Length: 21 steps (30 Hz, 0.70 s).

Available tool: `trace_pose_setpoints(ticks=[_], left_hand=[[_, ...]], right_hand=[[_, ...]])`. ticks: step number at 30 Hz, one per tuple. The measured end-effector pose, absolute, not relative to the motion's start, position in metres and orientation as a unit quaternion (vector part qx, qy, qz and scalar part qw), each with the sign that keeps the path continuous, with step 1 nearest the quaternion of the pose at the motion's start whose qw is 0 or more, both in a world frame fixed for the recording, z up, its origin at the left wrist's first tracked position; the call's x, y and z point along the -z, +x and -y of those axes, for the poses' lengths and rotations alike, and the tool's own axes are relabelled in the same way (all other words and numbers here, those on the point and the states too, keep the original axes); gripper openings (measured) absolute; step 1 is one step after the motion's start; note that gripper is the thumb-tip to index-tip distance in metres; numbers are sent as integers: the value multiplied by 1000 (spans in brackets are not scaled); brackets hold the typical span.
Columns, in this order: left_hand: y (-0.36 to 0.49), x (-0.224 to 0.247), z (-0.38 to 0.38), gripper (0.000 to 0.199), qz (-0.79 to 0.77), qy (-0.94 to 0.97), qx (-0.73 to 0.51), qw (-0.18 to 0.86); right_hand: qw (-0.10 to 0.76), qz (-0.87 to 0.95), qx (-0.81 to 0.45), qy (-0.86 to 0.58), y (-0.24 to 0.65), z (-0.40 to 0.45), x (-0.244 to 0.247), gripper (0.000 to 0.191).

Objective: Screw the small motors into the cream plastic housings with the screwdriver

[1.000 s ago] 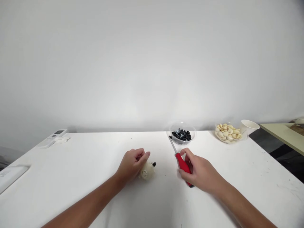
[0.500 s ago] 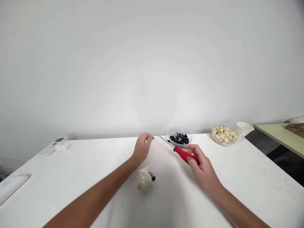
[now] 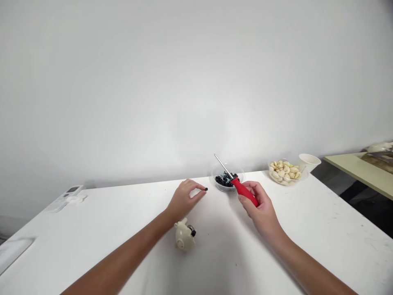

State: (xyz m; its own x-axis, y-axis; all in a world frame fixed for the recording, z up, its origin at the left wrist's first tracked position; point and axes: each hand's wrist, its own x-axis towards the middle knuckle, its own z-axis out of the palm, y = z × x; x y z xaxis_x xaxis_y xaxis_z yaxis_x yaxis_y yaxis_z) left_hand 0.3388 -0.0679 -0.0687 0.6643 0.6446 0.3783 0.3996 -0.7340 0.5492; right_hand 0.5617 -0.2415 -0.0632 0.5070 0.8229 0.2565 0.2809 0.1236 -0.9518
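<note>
My left hand (image 3: 186,200) pinches a small black piece (image 3: 206,189) between thumb and forefinger, near the table's far side. My right hand (image 3: 258,202) grips a red-handled screwdriver (image 3: 244,191), with its steel shaft rising up and left over a clear bowl of small black parts (image 3: 225,181). Below my left wrist, apart from both hands, lies a cream plastic housing (image 3: 184,235) with a round port and a black fitting (image 3: 193,232).
A clear bowl of pale nuts or cloves (image 3: 284,173) and a white paper cup (image 3: 308,162) stand near the far right. A white remote (image 3: 72,191) lies at the far left corner of the white table (image 3: 92,262). A pale green table (image 3: 353,169) stands beyond the right edge.
My left hand has closed on a small black piece near the bowl. My right hand has raised the screwdriver, its shaft now above the bowl. The view has tilted slightly.
</note>
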Motion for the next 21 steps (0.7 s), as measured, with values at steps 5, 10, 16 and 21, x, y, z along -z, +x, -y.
trace_pose_setpoints(ticks=[5, 10, 16, 21], left_hand=[[283, 64, 102, 18, -365, 796, -335, 348], [274, 75, 103, 54, -387, 669, -357, 525], [277, 75, 94, 41, -368, 617, -329, 613], [271, 73, 93, 32, -345, 618, -318, 631]], right_hand=[[559, 463, -315, -612, 551, 252, 57, 26], [457, 531, -347, -623, 537, 258, 62, 18], [436, 551, -304, -643, 542, 252, 77, 17], [454, 519, -287, -665, 546, 250, 82, 38]])
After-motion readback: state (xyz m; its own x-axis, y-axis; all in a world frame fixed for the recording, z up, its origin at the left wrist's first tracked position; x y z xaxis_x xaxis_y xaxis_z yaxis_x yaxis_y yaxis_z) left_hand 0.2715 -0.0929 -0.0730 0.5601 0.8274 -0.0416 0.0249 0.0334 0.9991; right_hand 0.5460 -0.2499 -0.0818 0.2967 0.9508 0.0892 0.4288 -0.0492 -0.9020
